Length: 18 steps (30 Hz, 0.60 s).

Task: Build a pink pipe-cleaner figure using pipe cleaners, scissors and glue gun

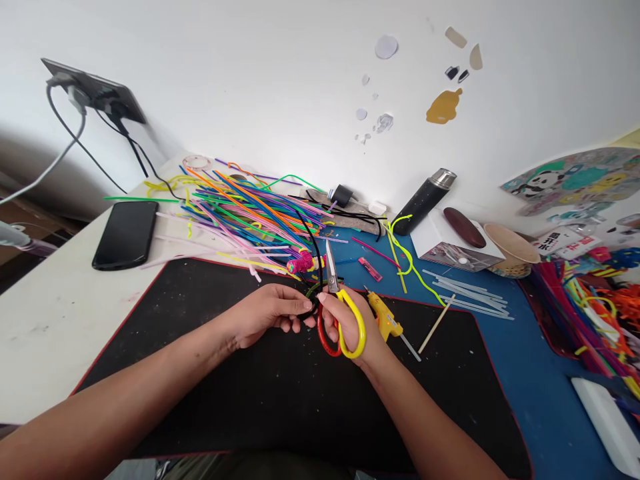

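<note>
Scissors (331, 270) aim twd wall, long axis fwd, tips slightly L.
R hand (349, 319) curled round handles; L hand (273, 307) closed, pinches black pipe cleaner (320, 267).

A black phone (126, 235) lies near the left edge of the tabletop (45, 340). Along the back edge, a black flask (424, 203) with a silver cap is just beside a white box (435, 243); a dark red oval case (464, 227) rests on the box, and a tan bowl (511, 245) is to its right. On the wall (250, 80) is a yellow sticker (444, 107).
</note>
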Available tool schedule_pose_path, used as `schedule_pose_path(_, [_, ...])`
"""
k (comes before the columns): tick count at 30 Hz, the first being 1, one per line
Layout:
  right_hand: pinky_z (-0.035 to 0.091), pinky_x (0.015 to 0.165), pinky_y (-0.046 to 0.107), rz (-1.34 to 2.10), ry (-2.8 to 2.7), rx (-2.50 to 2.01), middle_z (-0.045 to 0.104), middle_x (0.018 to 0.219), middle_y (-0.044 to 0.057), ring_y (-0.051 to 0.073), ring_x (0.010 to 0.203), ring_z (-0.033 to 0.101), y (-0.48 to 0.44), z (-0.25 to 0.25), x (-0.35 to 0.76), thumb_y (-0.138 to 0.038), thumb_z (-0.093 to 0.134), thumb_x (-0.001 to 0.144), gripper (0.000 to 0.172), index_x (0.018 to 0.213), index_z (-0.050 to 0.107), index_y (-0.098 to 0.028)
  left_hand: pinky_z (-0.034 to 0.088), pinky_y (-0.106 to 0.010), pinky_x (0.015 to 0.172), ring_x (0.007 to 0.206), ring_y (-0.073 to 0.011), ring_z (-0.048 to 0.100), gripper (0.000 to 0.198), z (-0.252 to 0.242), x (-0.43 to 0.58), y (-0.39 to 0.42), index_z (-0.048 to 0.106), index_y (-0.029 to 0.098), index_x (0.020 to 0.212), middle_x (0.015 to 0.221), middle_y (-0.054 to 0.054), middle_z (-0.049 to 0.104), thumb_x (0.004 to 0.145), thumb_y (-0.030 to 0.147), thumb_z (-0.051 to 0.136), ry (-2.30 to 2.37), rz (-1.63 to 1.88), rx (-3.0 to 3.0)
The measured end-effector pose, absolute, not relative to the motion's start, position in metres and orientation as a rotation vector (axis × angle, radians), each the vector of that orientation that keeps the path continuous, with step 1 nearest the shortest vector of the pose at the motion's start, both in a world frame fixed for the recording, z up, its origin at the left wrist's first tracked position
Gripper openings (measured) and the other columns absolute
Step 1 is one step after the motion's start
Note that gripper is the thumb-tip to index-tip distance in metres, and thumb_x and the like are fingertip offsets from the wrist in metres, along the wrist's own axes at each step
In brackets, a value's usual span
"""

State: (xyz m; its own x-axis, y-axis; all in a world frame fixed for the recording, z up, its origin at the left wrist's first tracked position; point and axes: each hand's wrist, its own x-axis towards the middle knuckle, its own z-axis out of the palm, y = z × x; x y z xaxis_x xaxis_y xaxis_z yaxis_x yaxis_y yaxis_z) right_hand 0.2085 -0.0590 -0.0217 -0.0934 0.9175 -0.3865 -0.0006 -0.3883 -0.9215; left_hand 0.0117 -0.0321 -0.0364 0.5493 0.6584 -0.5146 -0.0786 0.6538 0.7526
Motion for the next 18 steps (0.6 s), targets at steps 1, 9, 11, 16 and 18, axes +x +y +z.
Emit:
schedule_pose_path(1, [0.033,0.038,0.020,1.574,-1.051,-1.432,0.054,0.051,-0.009,0.009,0.035,0.044,-0.0592,-0.0224,0.2081,-0.053,0.074,0.086,0.035,0.095,0.061,-0.021,0.040,-0.021,0.058,0.063,-0.0109,0.062,0.044,-0.0360,0.0117,-0.0320,0.082,0.015,0.079,0.083,-0.008,0.082,0.065,0.053,0.098,0.894,0.484,0.742])
schedule_pose_path(9, [0.035,0.038,0.020,1.574,-1.023,-1.442,0.053,0.050,-0.010,0.009,0.035,0.044,-0.0601,-0.0242,0.2054,-0.051,0.076,0.084,0.035,0.095,0.060,-0.022,0.039,-0.020,0.055,0.061,-0.0104,0.061,0.048,-0.0333,0.0116,-0.0309,0.082,0.016,0.076,0.082,-0.008,0.082,0.061,0.058,0.099,0.906,0.456,0.754])
schedule_pose_path(11, [0.034,0.038,0.020,1.571,-1.020,-1.444,0.053,0.049,-0.009,0.009,0.035,0.044,-0.0605,-0.0246,0.2051,-0.050,0.077,0.083,0.035,0.093,0.059,-0.022,0.039,-0.020,0.055,0.061,-0.0103,0.060,0.048,-0.0332,0.0116,-0.0307,0.082,0.016,0.076,0.081,-0.008,0.082,0.062,0.058,0.099,0.901,0.453,0.757])
schedule_pose_path(16, [0.034,0.038,0.020,1.563,-1.026,-1.440,0.053,0.048,-0.010,0.010,0.035,0.044,-0.0612,-0.0241,0.2049,-0.050,0.077,0.083,0.034,0.093,0.059,-0.022,0.039,-0.020,0.056,0.061,-0.0099,0.059,0.047,-0.0350,0.0109,-0.0305,0.083,0.016,0.077,0.082,-0.008,0.081,0.063,0.058,0.099,0.891,0.446,0.768])
schedule_pose_path(18, [0.035,0.038,0.020,1.560,-1.030,-1.436,0.053,0.048,-0.010,0.010,0.034,0.044,-0.0612,-0.0235,0.2046,-0.049,0.077,0.083,0.034,0.094,0.060,-0.022,0.039,-0.020,0.056,0.062,-0.0100,0.058,0.047,-0.0359,0.0108,-0.0303,0.083,0.015,0.078,0.082,-0.008,0.081,0.064,0.057,0.098,0.887,0.445,0.773])
